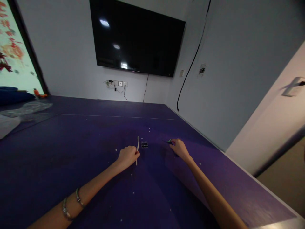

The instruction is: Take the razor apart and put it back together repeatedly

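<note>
My left hand is closed around a thin, slightly bent white strip, whose ends stick out above and below the fingers. To the right of it a small dark block with clear edges lies on the purple table; neither hand touches it. Farther right, my right hand pinches a small dark piece with a green edge just above the tabletop. That piece is too small to name, and the fingertips partly cover it.
Small white scraps dot the table. Clear plastic sheeting and a dark blue bundle lie at the far left, beside a small orange object. A black cable hangs down the right wall, near a television.
</note>
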Demonstrator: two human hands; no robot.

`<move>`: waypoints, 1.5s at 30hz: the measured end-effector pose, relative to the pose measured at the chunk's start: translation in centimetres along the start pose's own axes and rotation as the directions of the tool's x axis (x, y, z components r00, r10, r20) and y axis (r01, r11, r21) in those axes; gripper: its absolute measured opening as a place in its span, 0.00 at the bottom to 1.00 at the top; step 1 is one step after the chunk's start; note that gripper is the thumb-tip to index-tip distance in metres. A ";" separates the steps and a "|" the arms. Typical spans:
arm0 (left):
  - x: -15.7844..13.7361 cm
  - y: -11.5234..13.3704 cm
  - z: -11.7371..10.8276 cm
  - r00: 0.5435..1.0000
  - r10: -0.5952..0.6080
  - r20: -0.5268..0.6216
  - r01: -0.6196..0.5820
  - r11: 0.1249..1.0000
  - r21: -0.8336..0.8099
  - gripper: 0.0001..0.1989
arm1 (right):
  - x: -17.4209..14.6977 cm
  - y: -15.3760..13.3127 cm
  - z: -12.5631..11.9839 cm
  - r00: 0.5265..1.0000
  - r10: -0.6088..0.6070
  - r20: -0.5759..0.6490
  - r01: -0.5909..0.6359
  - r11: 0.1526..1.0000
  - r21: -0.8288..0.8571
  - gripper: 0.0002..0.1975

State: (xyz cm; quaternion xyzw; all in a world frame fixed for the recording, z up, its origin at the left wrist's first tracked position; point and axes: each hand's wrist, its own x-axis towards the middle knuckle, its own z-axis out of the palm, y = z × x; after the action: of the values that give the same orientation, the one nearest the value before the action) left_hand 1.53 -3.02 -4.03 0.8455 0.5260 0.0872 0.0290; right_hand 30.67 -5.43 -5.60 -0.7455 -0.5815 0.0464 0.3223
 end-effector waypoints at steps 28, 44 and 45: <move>2.3 2.7 -0.4 0.972 0.190 -0.140 -0.202 0.977 -0.076 0.13 | 0.9 0.6 -2.2 0.962 0.247 0.113 -0.267 0.776 0.572 0.11; 7.2 -2.1 4.0 0.951 0.307 -0.035 -0.308 0.935 -0.175 0.27 | 2.3 6.5 -1.4 0.988 0.149 0.043 -0.147 0.988 -0.050 0.08; 7.2 -2.1 4.1 0.952 0.304 -0.038 -0.305 0.935 -0.179 0.26 | 2.4 6.6 -1.3 0.988 0.145 0.045 -0.142 0.988 -0.063 0.08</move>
State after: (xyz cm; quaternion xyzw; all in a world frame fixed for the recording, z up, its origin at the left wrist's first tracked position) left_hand 3.53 4.53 -7.53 0.9100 0.3788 0.1426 0.0898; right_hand 37.56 -4.65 -7.40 -0.7934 -0.5352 0.0708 0.2811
